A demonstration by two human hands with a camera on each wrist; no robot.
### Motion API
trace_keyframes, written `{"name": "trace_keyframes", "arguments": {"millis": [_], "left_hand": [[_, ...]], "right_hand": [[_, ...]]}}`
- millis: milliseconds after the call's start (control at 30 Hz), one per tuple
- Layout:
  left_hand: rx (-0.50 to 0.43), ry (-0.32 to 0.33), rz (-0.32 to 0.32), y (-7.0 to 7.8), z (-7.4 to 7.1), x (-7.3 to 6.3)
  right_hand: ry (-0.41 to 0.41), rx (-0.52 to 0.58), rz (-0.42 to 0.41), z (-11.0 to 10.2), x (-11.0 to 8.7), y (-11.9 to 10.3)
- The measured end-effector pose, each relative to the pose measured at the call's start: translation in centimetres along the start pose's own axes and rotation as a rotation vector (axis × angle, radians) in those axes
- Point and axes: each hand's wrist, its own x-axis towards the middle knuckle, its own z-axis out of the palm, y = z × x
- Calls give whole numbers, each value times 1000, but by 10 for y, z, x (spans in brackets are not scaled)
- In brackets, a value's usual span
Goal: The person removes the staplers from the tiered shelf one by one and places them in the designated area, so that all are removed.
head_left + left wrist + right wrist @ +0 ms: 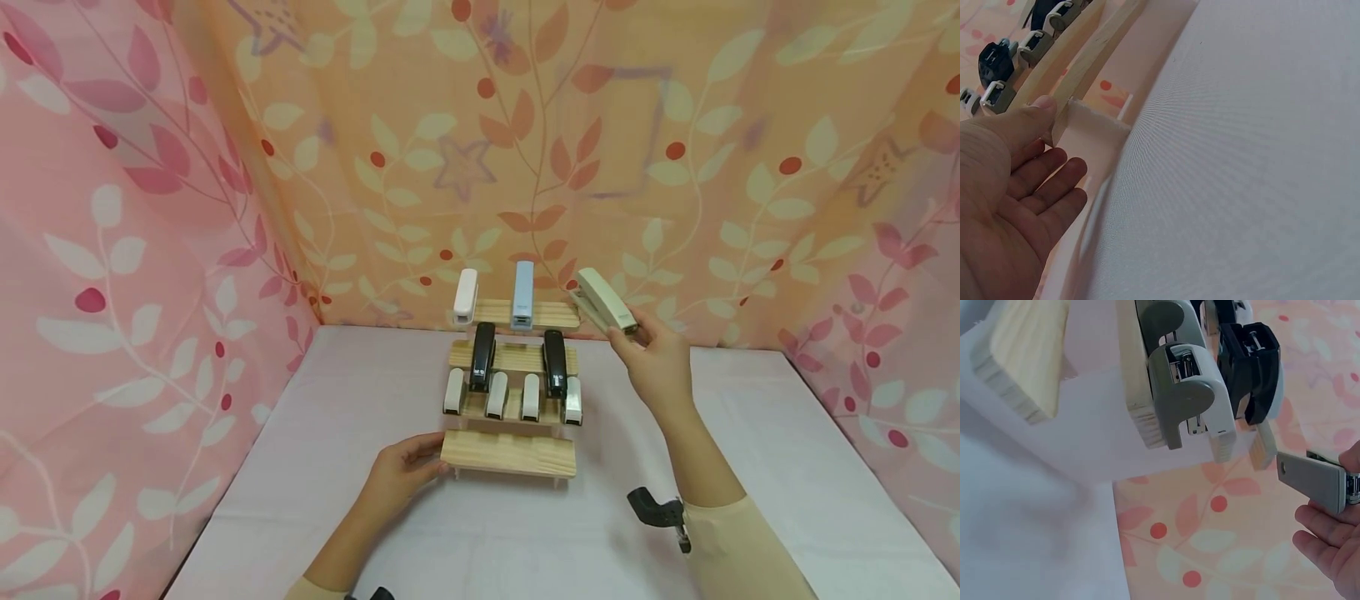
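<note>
In the head view my right hand (660,358) grips a pale green stapler (606,300) by its near end, up beside the right end of the top step. The right wrist view shows its grey underside (1313,481) and the fingers below it. My left hand (401,475) pinches the left end of the lowest step of a wooden stepped rack (510,454), thumb over the board in the left wrist view. On the top step sit a white stapler (466,296) and a light blue stapler (522,294).
Two black staplers, one at the left (482,358) and one at the right (555,364), lie on the second step. Several small white staplers (497,395) line the third. A white-covered table (315,400) holds the rack, with patterned cloth walls (420,167) behind and at both sides.
</note>
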Motion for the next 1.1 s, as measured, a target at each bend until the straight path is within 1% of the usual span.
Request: {"name": "trace_keyframes", "arguments": {"millis": [100,333,533,667,833,1000,1100], "left_hand": [[2,1,-1,-1,0,0],[-3,-2,-1,-2,-1,1],[-19,-8,-17,-2,-1,1],[-23,-6,-18,-2,0,1],[-10,0,-22,-4,0,1],[-16,7,-29,-2,0,0],[-17,11,-27,-1,0,0]], "right_hand": [[30,1,6,-6,-7,1],[55,-9,69,-21,-26,3],[77,-31,75,-30,-39,11],[88,-55,87,-32,-46,20],[79,-67,74,-33,-51,29],[64,-45,102,-30,-55,37],[57,-52,118,-28,-56,45]]}}
